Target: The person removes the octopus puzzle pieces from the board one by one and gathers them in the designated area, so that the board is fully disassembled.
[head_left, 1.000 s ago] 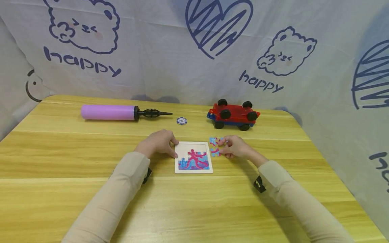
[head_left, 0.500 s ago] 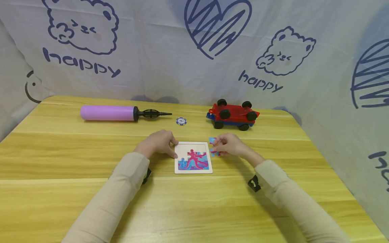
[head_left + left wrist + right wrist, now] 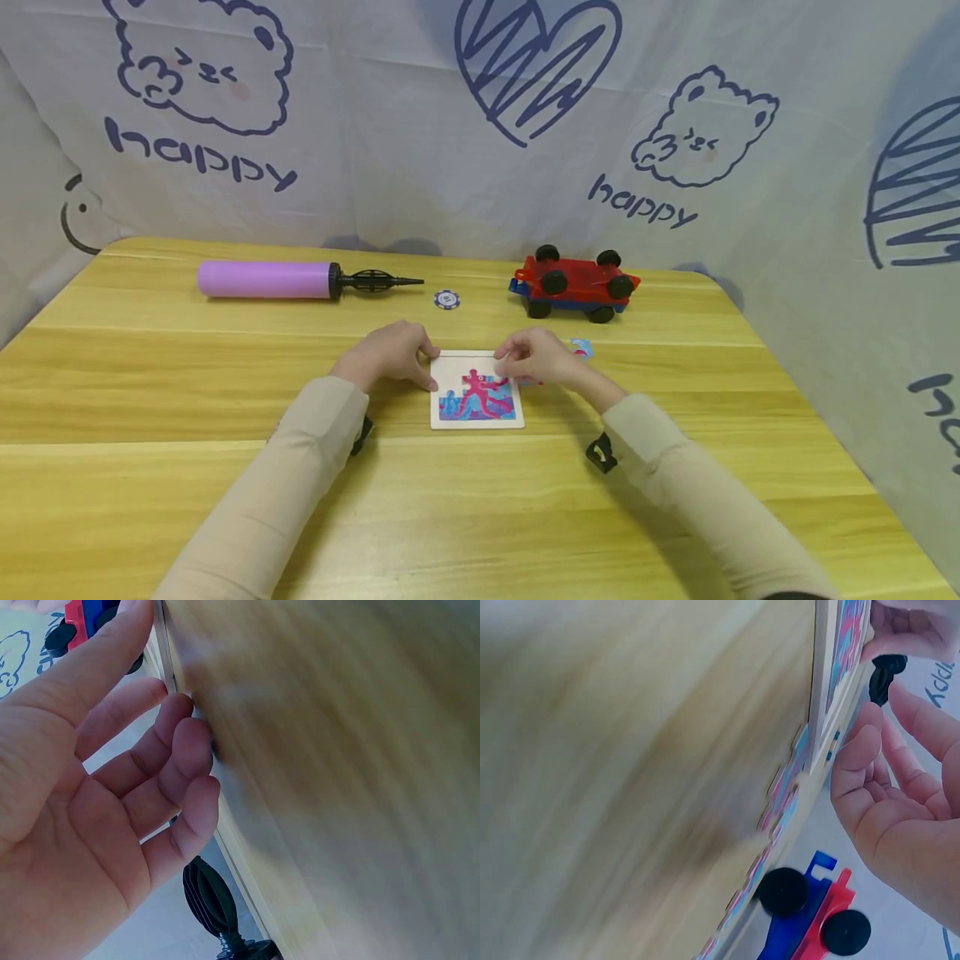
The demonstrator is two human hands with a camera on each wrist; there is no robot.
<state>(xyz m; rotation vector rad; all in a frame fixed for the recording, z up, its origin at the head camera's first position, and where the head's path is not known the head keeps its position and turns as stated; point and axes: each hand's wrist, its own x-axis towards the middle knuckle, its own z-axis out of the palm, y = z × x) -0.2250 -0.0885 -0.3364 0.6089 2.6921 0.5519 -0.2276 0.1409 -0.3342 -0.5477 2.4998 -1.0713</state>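
A shallow white puzzle tray (image 3: 480, 423) lies on the table, partly filled with a pink octopus picture on blue. At its left edge, the left hand (image 3: 390, 354) touches the rim with index finger and thumb; its other fingers curl loosely in the left wrist view. The right hand (image 3: 536, 354) is over the tray's upper right corner. In the right wrist view its thumb and fingertips are apart, with nothing visible between them. Loose puzzle pieces (image 3: 582, 347) lie right of the tray, partly hidden by the right hand, and show edge-on in the right wrist view.
Behind the tray lie a purple hand pump (image 3: 270, 280) with a black nozzle and a blue-and-white poker chip (image 3: 447, 300). A red toy car chassis (image 3: 577, 279) rests wheels-up on a blue one at the back right. A printed cloth (image 3: 390, 167) hangs behind the wooden table (image 3: 450, 517).
The right hand has moved left from the loose pieces to over the tray's upper right corner, uncovering a piece at the far right. The left hand and tray stay in place.
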